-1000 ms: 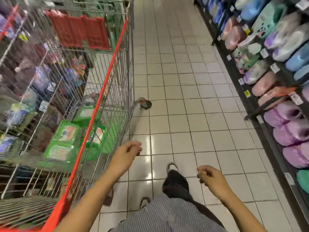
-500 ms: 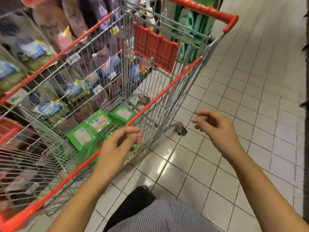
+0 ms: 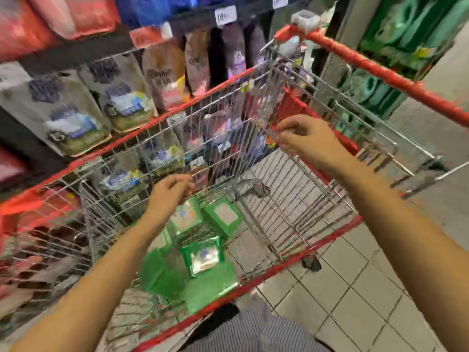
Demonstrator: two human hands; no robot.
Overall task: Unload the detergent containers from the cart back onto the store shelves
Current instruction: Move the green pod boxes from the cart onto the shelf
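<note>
Several green detergent pouches (image 3: pixel 203 252) lie flat on the bottom of a wire shopping cart (image 3: pixel 291 219) with red trim. My left hand (image 3: pixel 168 193) hovers inside the cart above the pouches, its fingers loosely curled and holding nothing. Further right and higher, my right hand (image 3: pixel 307 141) hangs over the cart near the red child-seat flap (image 3: pixel 291 107), fingers also loosely curled and empty. The picture is blurred by motion.
Store shelves (image 3: pixel 76 54) with grey, brown and pink detergent bags run along the far side of the cart on the left. Green packs (image 3: pixel 406 34) are stacked at the top right. The red cart handle (image 3: pixel 380 72) crosses the upper right. Tiled floor (image 3: pixel 355 288) lies to the right.
My view has swung left toward the cart and shelves. Both hands have moved from beside the cart to over its basket, the left one now inside it above the green pouches.
</note>
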